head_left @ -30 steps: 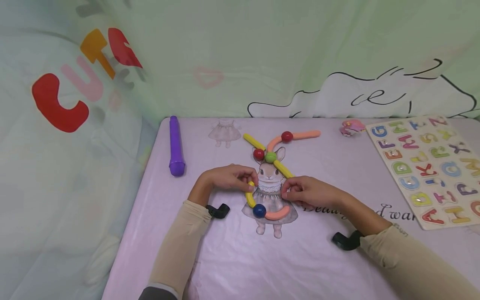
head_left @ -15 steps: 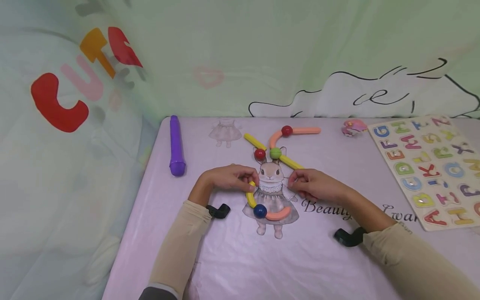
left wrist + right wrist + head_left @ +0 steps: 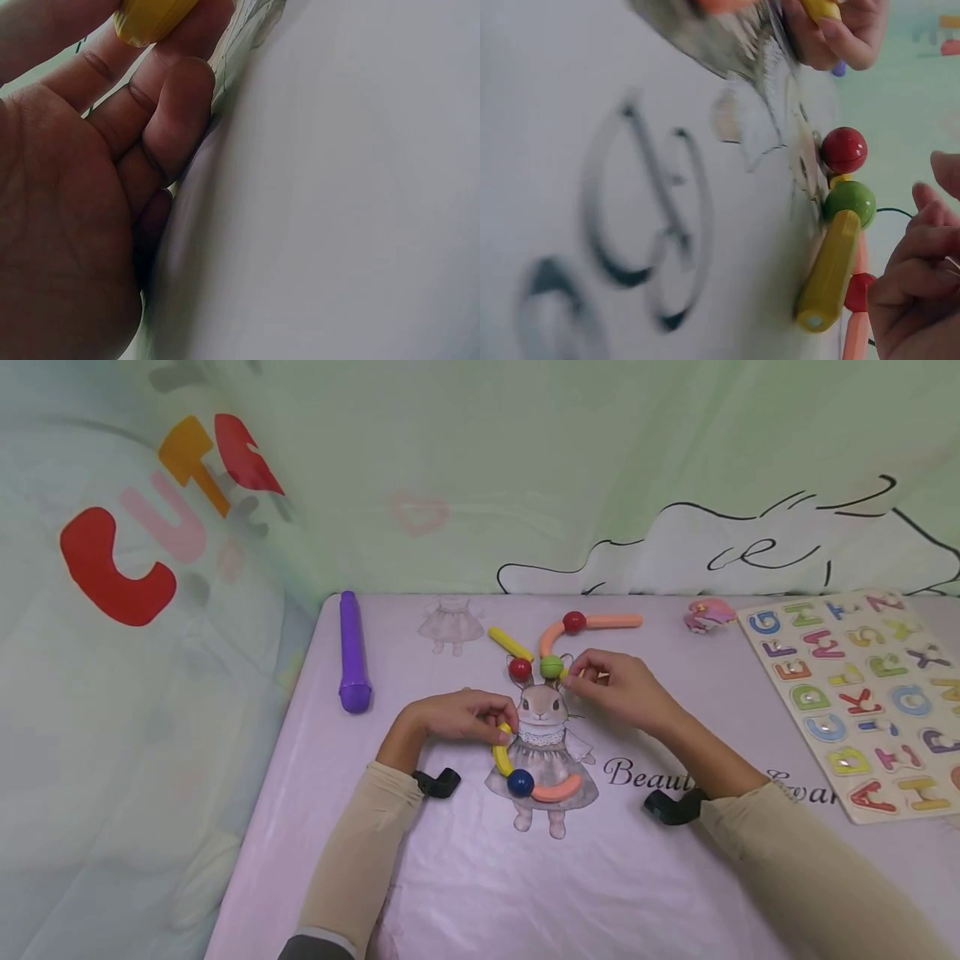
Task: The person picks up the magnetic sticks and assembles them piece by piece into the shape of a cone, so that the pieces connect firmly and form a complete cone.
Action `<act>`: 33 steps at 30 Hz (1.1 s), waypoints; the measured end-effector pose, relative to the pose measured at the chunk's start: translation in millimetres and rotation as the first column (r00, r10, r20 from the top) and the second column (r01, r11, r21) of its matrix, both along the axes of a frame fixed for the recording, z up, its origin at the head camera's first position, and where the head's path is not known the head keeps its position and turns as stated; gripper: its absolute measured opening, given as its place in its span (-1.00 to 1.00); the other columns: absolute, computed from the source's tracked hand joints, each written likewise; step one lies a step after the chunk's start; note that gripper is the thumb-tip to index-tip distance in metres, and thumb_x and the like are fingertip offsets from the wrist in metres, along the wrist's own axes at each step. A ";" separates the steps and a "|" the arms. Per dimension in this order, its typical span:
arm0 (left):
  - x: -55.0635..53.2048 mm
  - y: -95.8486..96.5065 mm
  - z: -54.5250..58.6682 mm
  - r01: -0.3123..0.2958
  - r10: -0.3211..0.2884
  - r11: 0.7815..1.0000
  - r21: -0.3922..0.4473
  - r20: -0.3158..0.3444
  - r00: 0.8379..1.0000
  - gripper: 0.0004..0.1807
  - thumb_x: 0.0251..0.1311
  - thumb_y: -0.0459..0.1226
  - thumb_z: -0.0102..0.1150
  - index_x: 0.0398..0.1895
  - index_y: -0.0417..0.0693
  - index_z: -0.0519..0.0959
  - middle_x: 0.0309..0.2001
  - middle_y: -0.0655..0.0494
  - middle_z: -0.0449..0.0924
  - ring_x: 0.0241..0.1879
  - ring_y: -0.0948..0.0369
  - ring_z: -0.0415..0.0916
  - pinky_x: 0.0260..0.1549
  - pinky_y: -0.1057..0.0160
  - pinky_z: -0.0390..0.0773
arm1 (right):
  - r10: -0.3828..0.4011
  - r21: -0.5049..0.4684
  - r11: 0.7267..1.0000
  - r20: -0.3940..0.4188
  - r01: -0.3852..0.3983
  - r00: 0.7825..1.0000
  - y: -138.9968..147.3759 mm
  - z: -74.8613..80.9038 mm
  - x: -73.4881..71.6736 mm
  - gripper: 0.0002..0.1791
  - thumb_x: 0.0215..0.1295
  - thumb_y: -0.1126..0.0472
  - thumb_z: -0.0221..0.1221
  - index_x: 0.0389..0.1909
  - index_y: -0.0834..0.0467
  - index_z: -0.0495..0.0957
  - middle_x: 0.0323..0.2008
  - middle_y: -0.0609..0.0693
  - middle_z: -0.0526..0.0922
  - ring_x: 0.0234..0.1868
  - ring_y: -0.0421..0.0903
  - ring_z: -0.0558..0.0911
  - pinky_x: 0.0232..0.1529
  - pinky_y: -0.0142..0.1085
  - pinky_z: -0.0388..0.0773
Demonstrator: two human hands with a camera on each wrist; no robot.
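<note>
My left hand (image 3: 468, 717) pinches a curved yellow toy rod (image 3: 501, 760) between thumb and fingers. That rod joins a blue ball (image 3: 521, 782), with a curved orange rod (image 3: 558, 789) on the ball's other side. My right hand (image 3: 618, 689) hovers over a straight yellow rod (image 3: 830, 274), its fingers loosely bent and apart from the rod in the right wrist view. The straight rod touches a green ball (image 3: 551, 667), beside a red ball (image 3: 520, 669). Another curved orange rod (image 3: 551, 637) runs from the green ball to a second red ball (image 3: 574, 622).
A second straight yellow rod (image 3: 510, 643) and a straight orange rod (image 3: 615, 621) lie at the back. A purple stick with a rounded end (image 3: 352, 652) lies left. A small pink toy (image 3: 708, 614) sits beside an alphabet puzzle board (image 3: 832, 797) at right.
My right hand first shifted right, then moved back over the straight yellow rod. The green ball and its rods shifted slightly right and back. My left hand kept its hold.
</note>
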State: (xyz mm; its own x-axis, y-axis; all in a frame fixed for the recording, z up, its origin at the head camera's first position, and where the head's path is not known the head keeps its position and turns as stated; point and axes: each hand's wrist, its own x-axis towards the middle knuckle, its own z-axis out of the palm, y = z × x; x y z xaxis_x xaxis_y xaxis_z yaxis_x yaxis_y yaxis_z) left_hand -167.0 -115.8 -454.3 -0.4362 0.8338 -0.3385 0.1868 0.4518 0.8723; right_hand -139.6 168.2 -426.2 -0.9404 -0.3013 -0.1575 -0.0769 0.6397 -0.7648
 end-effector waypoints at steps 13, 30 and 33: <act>-0.8 -0.7 -3.2 0.007 -0.007 1.000 0.030 -0.017 1.000 -0.80 0.35 -0.23 0.25 -0.04 -0.09 0.59 -0.34 0.18 0.52 -0.31 0.26 0.44 -0.24 0.34 0.43 | -0.033 0.027 0.999 -0.106 0.036 0.994 -24.7 -9.2 -27.4 -0.64 0.31 0.07 0.37 0.04 0.12 0.62 0.06 0.11 0.69 0.03 0.07 0.56 -0.06 -0.16 0.46; 0.7 -1.3 -1.2 -0.008 0.008 1.000 0.010 -0.019 1.000 -0.84 0.34 -0.22 0.26 -0.06 0.01 0.61 -0.34 0.18 0.52 -0.31 0.25 0.44 -0.23 0.34 0.42 | -0.004 0.153 0.988 -0.105 0.020 0.994 -30.4 -18.7 -30.0 -0.62 0.30 0.19 0.37 0.12 0.11 0.61 0.04 0.15 0.71 0.07 0.12 0.60 0.14 0.08 0.49; 0.6 -1.0 -1.4 -0.008 0.008 1.000 0.013 -0.018 1.000 -0.85 0.35 -0.22 0.26 -0.07 0.03 0.61 -0.35 0.18 0.52 -0.31 0.25 0.44 -0.24 0.34 0.42 | 0.031 0.190 0.982 -0.124 -0.007 0.992 -31.7 -19.8 -28.7 -0.63 0.37 0.19 0.31 0.16 0.11 0.59 -0.03 0.13 0.71 -0.06 0.09 0.58 0.02 0.03 0.51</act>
State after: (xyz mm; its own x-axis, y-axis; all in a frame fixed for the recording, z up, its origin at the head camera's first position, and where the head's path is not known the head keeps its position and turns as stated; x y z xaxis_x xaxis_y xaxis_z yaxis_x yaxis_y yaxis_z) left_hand -166.4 -116.8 -455.7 -0.4491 0.8344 -0.3196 0.1990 0.4421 0.8746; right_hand -168.4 136.6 -446.0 -0.9507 -0.2955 -0.0939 -0.1785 0.7692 -0.6136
